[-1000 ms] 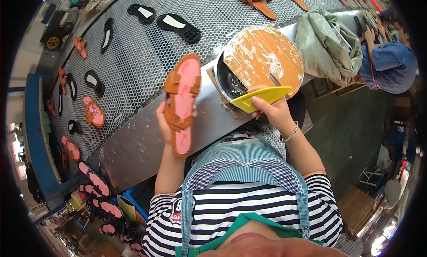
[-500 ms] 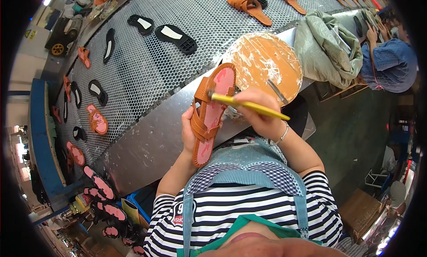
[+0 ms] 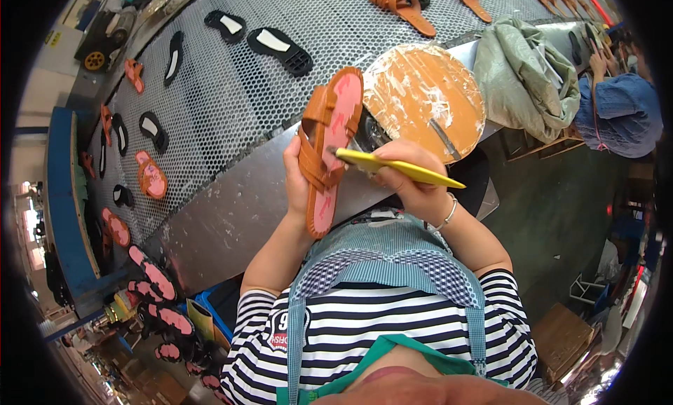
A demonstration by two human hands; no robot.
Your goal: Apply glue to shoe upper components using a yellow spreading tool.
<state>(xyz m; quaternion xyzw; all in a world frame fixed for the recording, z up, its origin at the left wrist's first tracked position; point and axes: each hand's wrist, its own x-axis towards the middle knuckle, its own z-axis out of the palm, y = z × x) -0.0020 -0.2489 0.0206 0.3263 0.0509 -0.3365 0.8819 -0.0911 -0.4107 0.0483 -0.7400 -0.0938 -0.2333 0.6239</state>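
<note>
Two hands (image 3: 297, 186) (image 3: 413, 151), brown sandal (image 3: 324, 170), yellow tool (image 3: 424, 174)

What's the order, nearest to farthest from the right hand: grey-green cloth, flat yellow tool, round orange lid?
1. Flat yellow tool: in the right hand
2. Round orange lid: just beyond it
3. Grey-green cloth: farther right

Left of the left hand (image 3: 297, 177), the metal front of the counter (image 3: 217, 212) leaves a bare lane; past it, the mesh top (image 3: 221, 118) opens broadly between the upper black outsole (image 3: 284, 50) and the scattered sandals along the left edge. The tan strappy sandal (image 3: 343, 114) and yellow scraper (image 3: 436, 178) obstruct the gap between the hands. Ahead of the right hand (image 3: 413, 195), a round orange board (image 3: 413, 90) blocks passage, with a sage-green sack (image 3: 522, 76) beside it.
</note>
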